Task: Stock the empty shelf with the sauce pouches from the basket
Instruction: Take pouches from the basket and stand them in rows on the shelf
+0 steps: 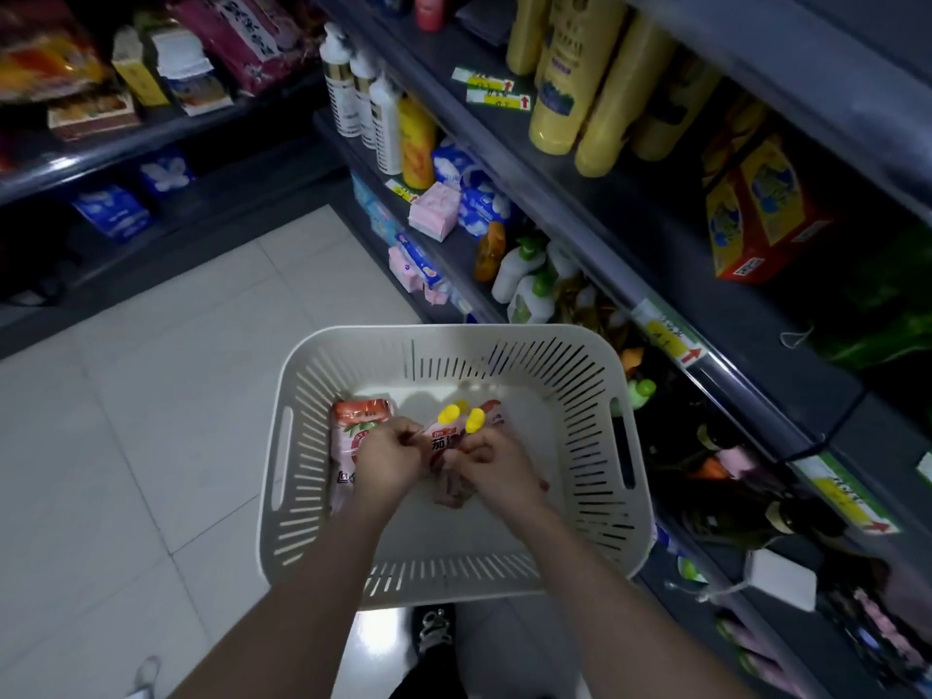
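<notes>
A white slotted basket sits on the floor in front of me, next to the right-hand shelving. Both my hands are inside it. My left hand and my right hand are closed on red sauce pouches with yellow caps, held upright between them. How many pouches each hand grips is hidden by the fingers. One more red pouch lies flat on the basket floor, left of my left hand. A dark bare stretch of shelf lies to the right above the basket.
Shelving on the right holds yellow bottles, white bottles, an orange box and pink and blue packs. A second shelf unit runs along the back left. Pale floor tiles lie left of the basket. My shoe is below it.
</notes>
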Available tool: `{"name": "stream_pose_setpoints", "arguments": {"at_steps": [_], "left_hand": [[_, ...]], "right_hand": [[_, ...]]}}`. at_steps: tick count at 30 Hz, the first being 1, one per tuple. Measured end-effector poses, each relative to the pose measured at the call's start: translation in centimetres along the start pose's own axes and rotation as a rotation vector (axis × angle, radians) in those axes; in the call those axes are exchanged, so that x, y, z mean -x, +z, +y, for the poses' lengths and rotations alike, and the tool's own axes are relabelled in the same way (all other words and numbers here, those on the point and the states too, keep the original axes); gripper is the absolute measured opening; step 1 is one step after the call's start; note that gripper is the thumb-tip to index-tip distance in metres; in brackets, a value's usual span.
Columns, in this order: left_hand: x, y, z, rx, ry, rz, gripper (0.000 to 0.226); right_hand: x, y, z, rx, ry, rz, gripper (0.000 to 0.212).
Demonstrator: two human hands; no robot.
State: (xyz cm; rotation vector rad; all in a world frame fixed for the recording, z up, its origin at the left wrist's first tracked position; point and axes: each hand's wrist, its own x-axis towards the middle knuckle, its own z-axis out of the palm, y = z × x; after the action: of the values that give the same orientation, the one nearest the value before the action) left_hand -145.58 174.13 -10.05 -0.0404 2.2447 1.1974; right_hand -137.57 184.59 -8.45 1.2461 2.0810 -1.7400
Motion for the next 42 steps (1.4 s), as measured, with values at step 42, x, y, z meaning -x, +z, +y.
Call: {"name": "stream_pose_setpoints", "arguments": {"at_steps": [42], "left_hand": [[15.0, -5.3, 14.3, 0.411, 0.411, 0.1, 0.021]], "right_hand": [[16.0, -16.5, -7.2, -0.033, -0.655, 0.563, 0.02]]}}
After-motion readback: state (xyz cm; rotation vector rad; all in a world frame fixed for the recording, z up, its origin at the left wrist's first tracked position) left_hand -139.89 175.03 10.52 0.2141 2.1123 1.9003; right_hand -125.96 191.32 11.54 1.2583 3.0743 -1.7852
